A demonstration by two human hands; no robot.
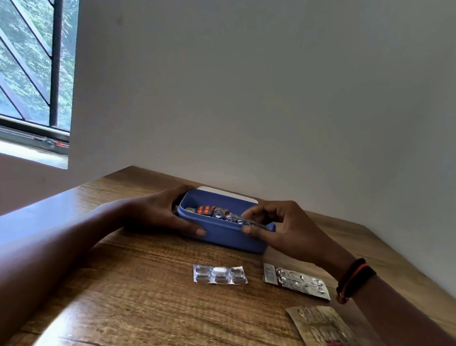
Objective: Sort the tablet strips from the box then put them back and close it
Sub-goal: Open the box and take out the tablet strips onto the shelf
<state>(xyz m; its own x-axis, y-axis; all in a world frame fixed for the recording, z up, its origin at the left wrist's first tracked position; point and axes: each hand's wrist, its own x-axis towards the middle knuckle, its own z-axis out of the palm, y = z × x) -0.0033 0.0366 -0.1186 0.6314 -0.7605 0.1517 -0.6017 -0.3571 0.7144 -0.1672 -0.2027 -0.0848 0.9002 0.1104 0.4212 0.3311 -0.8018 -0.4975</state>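
Your left hand (167, 213) grips the open blue box (226, 235) on the table (137, 287); your right hand (281, 223) pinches a silver strip (231, 216) over it. Orange tablets (205, 209) lie inside; three strips lie outside.

Dim indoor shot, daylight from window (17, 66) at upper left, glare streak on wooden table (78, 332), soft blur overall, wide-angle tilt and edge warping

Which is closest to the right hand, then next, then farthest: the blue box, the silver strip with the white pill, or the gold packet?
From the right hand:
1. Blue plastic box, touching its fingers.
2. Silver blister strip with one white tablet, on the table nearer the person.
3. Gold foil packet, by the bottom edge.
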